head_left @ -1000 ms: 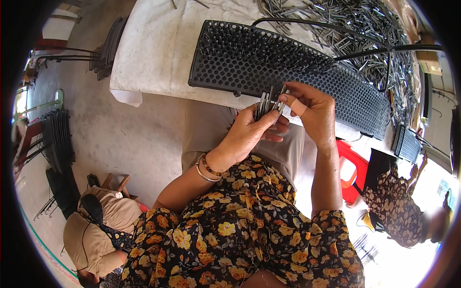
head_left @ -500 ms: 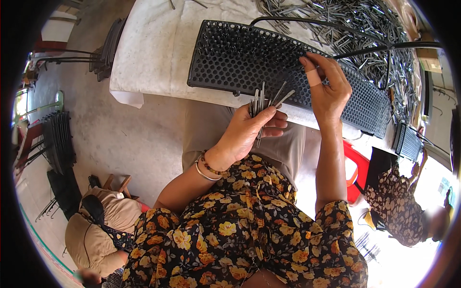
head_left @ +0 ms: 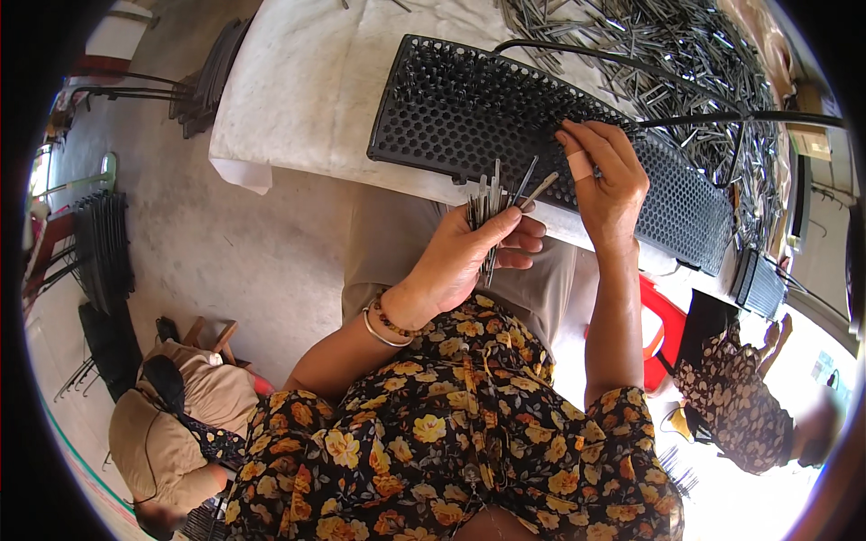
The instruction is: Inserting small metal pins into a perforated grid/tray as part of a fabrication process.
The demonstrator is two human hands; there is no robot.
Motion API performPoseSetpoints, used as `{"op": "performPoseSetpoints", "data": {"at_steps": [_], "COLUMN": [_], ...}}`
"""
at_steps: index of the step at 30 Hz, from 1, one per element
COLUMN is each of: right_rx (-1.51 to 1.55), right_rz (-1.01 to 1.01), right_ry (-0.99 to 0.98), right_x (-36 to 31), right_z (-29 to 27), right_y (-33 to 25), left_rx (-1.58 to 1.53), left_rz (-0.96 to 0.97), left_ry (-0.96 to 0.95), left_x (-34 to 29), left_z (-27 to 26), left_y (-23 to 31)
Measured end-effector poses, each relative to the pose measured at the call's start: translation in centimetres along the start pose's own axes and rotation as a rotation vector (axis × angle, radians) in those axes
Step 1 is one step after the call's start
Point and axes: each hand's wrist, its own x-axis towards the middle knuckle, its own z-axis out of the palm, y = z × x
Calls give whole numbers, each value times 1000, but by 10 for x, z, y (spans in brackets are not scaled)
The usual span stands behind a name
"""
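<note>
A bunch of thin dark metal strips (head_left: 488,206) stands gripped in my left hand (head_left: 462,255), between thumb and fingers, with several tips fanning out above the thumb. My right hand (head_left: 610,185), a beige bandage round one finger, reaches over the long black perforated rack (head_left: 460,140). Its thumb and forefinger are pinched at the rack's holes; whatever they hold is too small to make out. Upright dark pieces (head_left: 451,77) crowd the far left rows of the rack. The nearer rows and the right part show open hexagonal holes.
A large heap of loose strips (head_left: 667,54) covers the table (head_left: 298,99) behind the rack. A bent black rod frame (head_left: 622,61) arches over the rack. Other people (head_left: 744,392) sit at lower right and lower left, and a red stool (head_left: 663,325) stands nearby.
My right hand has shifted slightly left and down along the rack. The whole view has tilted a little. My left hand still holds the strips.
</note>
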Motion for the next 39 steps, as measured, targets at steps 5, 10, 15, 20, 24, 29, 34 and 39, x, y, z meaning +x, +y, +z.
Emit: {"op": "performPoseSetpoints", "data": {"at_steps": [5, 10, 15, 20, 24, 29, 34, 39], "right_rx": [-35, 51, 463, 654, 679, 625, 499, 466], "right_rz": [16, 237, 501, 667, 586, 451, 257, 225], "right_ry": [30, 10, -326, -466, -570, -416, -300, -282], "right_x": [-5, -2, -12, 1, 9, 33, 49, 45], "right_z": [3, -5, -4, 5, 16, 31, 60, 70], "right_y": [4, -19, -43, -56, -57, -70, -63, -62], "left_rx": [30, 3, -30, 153, 183, 58, -19, -169], "left_rz": [25, 50, 129, 148, 161, 152, 128, 263], "left_ry": [-5, 18, 31, -4, 11, 7, 27, 43], "left_x": [-5, -10, -13, -23, -30, -34, -38, -42], "left_z": [-4, -8, -9, -17, -29, -43, -45, -73], "left_y": [4, 8, 18, 24, 27, 32, 34, 67]}}
